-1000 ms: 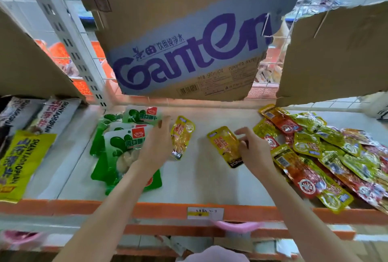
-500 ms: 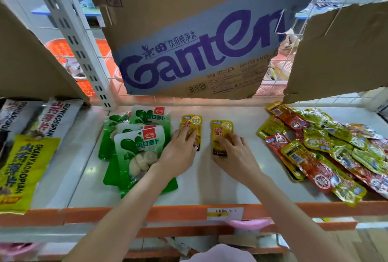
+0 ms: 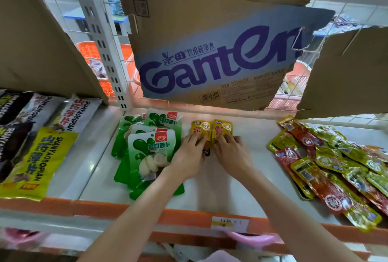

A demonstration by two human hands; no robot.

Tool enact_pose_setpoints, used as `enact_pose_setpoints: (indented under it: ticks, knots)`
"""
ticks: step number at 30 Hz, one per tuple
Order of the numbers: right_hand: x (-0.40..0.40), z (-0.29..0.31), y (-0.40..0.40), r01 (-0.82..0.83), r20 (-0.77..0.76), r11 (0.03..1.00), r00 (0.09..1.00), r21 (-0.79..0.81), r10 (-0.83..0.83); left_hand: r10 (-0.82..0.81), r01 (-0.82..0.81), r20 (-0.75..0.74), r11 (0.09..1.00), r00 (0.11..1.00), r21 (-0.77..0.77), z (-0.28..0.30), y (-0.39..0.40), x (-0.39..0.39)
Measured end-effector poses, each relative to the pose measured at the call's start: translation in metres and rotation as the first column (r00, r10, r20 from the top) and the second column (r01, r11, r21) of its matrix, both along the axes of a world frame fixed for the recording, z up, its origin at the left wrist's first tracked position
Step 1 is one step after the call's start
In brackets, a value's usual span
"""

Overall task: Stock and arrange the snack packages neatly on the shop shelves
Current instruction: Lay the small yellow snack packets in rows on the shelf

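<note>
Shop shelf [image 3: 241, 179], pale grey deck with orange front lip and a paper price tag [image 3: 230, 222] at lower centre; wire-grid back panel behind, partly screened by a hanging cardboard sheet [image 3: 216, 58] printed with purple lettering across the upper centre of the frame. Item: two yellow sachets [image 3: 212, 129], centre of frame, lying flat and upright-facing, long edges touching, tops level — apparently being squared into the start of a neat row beside the green stock. Left hand [image 3: 189, 156]: palm down, fingers extended and only slightly bent, tips pressing the lower half of the left sachet; no pinch visible. Right hand [image 3: 231, 152]: same posture, fingertips resting on the lower half of the right sachet. Both sachets thus lie directly beneath and just beyond the fingertips, lower ends covered by the hands; the flat press looks intended to slide and align rather than lift. Item: green pouches [image 3: 151, 150], an overlapping stack just left of the left hand, the wrist crossing its lower right corner. Item: loose heap of red and yellow-green packets [image 3: 327, 167], right side of frame, well apart from the hands, unsorted, likely the supply still to be arranged. Item: larger yellow, black and white bags [image 3: 35, 148], far left, laid in overlapping rows on the adjoining bay.
</note>
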State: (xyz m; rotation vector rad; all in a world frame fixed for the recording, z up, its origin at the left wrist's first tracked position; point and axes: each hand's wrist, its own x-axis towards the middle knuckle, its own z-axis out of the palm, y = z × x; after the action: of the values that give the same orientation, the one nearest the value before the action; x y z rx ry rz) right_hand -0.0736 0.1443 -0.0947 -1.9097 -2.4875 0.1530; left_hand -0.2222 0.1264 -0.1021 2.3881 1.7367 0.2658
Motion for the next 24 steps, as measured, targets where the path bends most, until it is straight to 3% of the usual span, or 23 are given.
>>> enact_pose_setpoints:
  ticks: [9, 14, 20, 24]
  knots:
    - [0.033, 0.007, -0.014, -0.055, -0.213, 0.999, 0.976, -0.003, 0.053, 0.055, -0.055, 0.015, 0.998, 0.998, -0.005, 0.008, 0.000, 0.015]
    - [0.084, 0.009, -0.035, -0.026, -0.192, 1.000, 0.981, 0.010, 0.027, -0.028, 0.027, 0.086, 1.000, 0.996, 0.011, 0.010, -0.004, 0.053]
    - [0.162, 0.021, -0.062, 0.201, -0.205, 0.978, 0.961, 0.055, -0.186, -0.181, 0.181, 0.049, 0.983, 0.982, 0.009, 0.011, -0.003, 0.120]
    - [0.209, 0.022, -0.077, 0.415, -0.171, 0.909, 0.894, -0.025, -0.413, -0.244, 0.245, 0.052, 0.969, 0.968, -0.014, 0.006, -0.009, 0.161]
